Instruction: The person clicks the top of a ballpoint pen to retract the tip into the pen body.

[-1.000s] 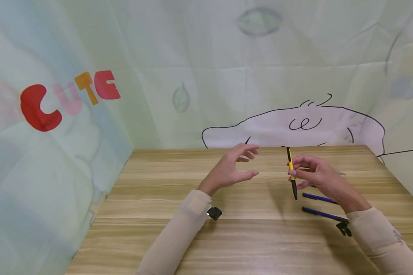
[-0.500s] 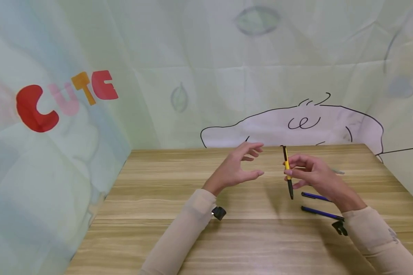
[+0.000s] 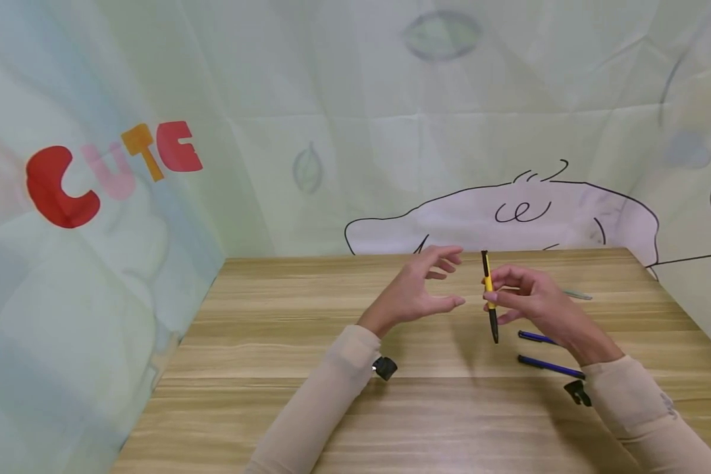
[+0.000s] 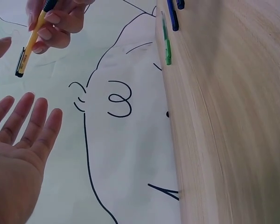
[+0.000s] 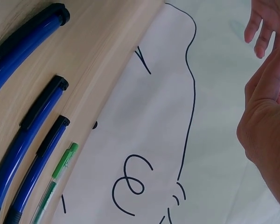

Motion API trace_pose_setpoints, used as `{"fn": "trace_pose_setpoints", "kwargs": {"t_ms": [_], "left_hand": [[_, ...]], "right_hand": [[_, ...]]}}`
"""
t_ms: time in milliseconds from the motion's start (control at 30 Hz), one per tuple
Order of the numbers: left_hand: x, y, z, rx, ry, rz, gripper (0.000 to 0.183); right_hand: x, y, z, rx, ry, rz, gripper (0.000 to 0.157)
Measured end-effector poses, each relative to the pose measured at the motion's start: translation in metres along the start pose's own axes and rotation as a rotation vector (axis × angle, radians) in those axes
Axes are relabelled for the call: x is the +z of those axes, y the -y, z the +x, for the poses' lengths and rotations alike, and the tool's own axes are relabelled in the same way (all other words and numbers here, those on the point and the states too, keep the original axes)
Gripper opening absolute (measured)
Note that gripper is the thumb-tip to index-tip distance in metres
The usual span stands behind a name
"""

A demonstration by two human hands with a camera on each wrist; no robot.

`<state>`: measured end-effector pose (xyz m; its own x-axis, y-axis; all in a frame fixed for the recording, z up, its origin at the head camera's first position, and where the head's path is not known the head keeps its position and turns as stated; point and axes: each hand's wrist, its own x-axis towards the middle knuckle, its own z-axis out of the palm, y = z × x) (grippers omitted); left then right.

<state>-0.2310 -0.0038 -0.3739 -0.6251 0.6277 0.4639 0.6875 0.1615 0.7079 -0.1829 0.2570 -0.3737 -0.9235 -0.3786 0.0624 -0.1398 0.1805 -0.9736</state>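
Note:
My right hand (image 3: 536,299) pinches a yellow pen (image 3: 488,289) with black ends between thumb and fingers. The pen stands nearly upright above the table, black clip end up. To its left is my left hand (image 3: 423,289), fingers and thumb spread apart with nothing between them; a small gap separates it from the pen. In the left wrist view, the pen (image 4: 33,39) lies near the left fingertips (image 4: 53,116) without touching. Blue pens (image 3: 551,367) lie on the table below my right hand. In the right wrist view most of the yellow pen is hidden.
Three blue pens (image 5: 30,144) and a green pen (image 5: 56,175) lie side by side on the wooden table (image 3: 261,368). A printed cloth backdrop (image 3: 308,79) rises along the back and left table edges. Each wrist wears a small black device (image 3: 384,367).
My left hand has moved right, and my right hand has shifted slightly left with the yellow pen. The space between them has narrowed; the green pen shows more.

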Motion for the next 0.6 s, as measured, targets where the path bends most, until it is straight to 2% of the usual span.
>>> {"fn": "trace_pose_setpoints", "kwargs": {"t_ms": [400, 600], "left_hand": [[0.009, 0.001, 0.006, 0.020, 0.032, -0.025, 0.086], [0.012, -0.002, 0.009, 0.009, 0.051, -0.031, 0.091]], "right_hand": [[0.006, 0.000, 0.003, 0.009, -0.007, 0.009, 0.021], [0.008, 0.000, 0.004, -0.003, 0.005, 0.017, 0.021]]}}
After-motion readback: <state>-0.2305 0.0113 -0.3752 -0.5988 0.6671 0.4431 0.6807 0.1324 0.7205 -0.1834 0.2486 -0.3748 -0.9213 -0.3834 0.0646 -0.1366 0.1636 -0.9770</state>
